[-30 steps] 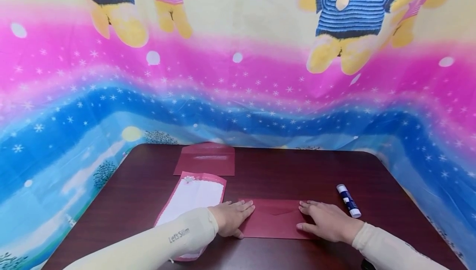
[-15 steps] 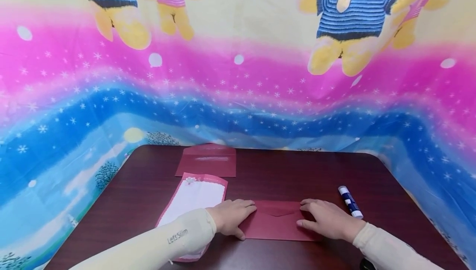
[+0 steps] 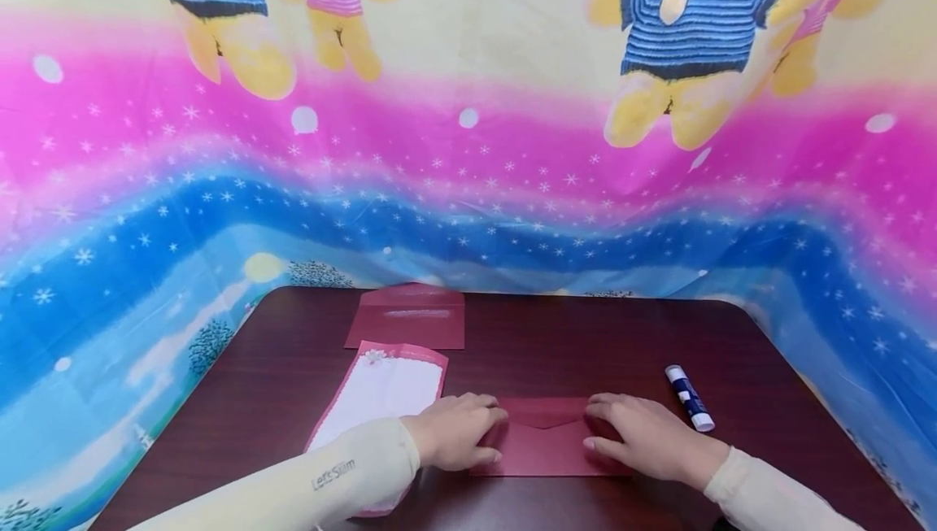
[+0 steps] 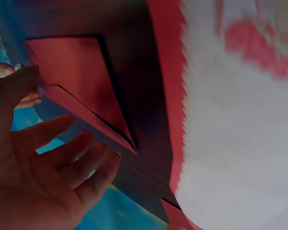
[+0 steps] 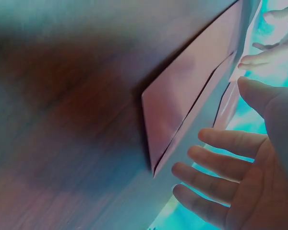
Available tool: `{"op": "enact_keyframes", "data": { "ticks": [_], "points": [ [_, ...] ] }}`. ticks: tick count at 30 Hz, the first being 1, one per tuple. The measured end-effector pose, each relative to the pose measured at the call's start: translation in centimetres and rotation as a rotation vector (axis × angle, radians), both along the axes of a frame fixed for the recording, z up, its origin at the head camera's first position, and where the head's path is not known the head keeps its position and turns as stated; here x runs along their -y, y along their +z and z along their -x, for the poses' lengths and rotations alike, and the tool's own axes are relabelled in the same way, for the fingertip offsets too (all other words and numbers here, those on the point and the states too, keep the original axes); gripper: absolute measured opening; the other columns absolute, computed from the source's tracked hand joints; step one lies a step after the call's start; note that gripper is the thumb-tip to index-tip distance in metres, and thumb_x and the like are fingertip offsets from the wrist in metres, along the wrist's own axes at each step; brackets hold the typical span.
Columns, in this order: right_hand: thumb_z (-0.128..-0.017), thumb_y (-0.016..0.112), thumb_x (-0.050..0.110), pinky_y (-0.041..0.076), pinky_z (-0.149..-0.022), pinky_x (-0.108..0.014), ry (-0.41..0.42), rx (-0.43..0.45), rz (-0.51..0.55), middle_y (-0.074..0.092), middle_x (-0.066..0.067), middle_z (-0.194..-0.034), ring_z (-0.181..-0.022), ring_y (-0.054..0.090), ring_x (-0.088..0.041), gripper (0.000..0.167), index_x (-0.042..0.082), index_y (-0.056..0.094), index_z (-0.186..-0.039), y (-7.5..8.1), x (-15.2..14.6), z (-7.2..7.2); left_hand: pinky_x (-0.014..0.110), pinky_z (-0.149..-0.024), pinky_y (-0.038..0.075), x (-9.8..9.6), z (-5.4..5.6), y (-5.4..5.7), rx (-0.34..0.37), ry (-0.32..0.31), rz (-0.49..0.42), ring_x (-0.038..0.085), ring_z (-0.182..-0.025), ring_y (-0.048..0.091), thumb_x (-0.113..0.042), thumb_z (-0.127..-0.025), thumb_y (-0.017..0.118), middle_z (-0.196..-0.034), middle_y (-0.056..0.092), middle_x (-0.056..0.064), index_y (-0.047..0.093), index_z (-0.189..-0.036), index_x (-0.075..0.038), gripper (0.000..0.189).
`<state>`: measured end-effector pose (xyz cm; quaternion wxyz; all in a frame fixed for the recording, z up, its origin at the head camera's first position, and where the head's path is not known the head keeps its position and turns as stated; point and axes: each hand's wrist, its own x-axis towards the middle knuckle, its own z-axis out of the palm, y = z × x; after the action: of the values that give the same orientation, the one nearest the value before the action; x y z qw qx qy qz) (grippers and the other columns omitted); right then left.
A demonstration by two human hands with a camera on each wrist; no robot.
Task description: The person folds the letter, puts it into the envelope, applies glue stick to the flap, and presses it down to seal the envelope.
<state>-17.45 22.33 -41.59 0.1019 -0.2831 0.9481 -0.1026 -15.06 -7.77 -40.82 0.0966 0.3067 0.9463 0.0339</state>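
A red envelope (image 3: 545, 451) lies on the table between my two hands, its pointed flap folded down toward me. My left hand (image 3: 455, 432) is at its left end, and my right hand (image 3: 647, 437) is at its right end. The left wrist view shows my left fingers (image 4: 77, 158) loosely bent and apart from the envelope (image 4: 79, 64). In the right wrist view my right fingers (image 5: 216, 163) are spread and relaxed beside the envelope (image 5: 187, 81), gripping nothing. Both hands overlap its ends in the head view.
A white letter sheet with a red border (image 3: 395, 389) lies partly under my left forearm. Behind it rests a second red envelope (image 3: 410, 328), flap up, with whitish streaks. A glue stick (image 3: 690, 399) lies at the right. A patterned cloth (image 3: 468, 189) hangs behind the table (image 3: 556, 344).
My hands have risen from lying flat on the envelope's ends, and their fingers are more bent. My left hand has turned slightly. The envelope keeps its place between them.
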Motion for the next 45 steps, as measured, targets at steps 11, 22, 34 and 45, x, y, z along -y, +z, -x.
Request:
{"op": "enact_keyframes", "data": {
  "ticks": [11,22,34,45],
  "points": [
    [-0.096,0.059,0.058,0.056,-0.093,-0.048,0.145,-0.037,-0.042,0.066,-0.006,-0.135,-0.120,0.065,-0.025,0.057,0.014,0.067,-0.132,-0.2,0.4,-3.0,0.037,-0.099,0.053,-0.4,-3.0,0.0,-0.016,-0.018,0.020,0.014,-0.126,0.060,-0.053,-0.091,0.068,-0.140,0.060,-0.005,0.062,-0.137,-0.024,0.054],
    [-0.094,0.059,0.061,0.057,-0.089,-0.047,0.204,0.005,-0.062,0.065,-0.004,-0.134,-0.118,0.064,-0.021,0.058,0.019,0.066,-0.134,-0.9,0.4,-4.1,0.036,-0.089,0.054,-0.6,-3.8,-0.3,-0.007,0.001,0.069,0.013,-0.111,0.063,-0.056,-0.090,0.067,-0.133,0.062,-0.007,0.067,-0.131,-0.025,0.052],
    [-0.095,0.060,0.059,0.054,-0.095,-0.051,0.166,-0.007,-0.066,0.063,-0.007,-0.140,-0.125,0.062,-0.026,0.059,0.017,0.065,-0.135,-1.4,0.5,-3.2,0.035,-0.089,0.054,-0.8,-3.1,-1.0,-0.026,0.020,0.100,0.014,-0.109,0.063,-0.058,-0.090,0.067,-0.135,0.060,-0.007,0.067,-0.129,-0.024,0.052],
    [-0.094,0.065,0.053,0.052,-0.097,-0.055,0.117,-0.009,-0.066,0.061,-0.011,-0.142,-0.129,0.060,-0.031,0.058,0.013,0.064,-0.137,-1.2,1.3,-1.5,0.037,-0.093,0.054,-1.0,-0.9,-0.7,-0.032,0.060,0.098,0.020,-0.115,0.063,-0.056,-0.090,0.068,-0.137,0.060,-0.002,0.065,-0.134,-0.020,0.057]
  ]
}}
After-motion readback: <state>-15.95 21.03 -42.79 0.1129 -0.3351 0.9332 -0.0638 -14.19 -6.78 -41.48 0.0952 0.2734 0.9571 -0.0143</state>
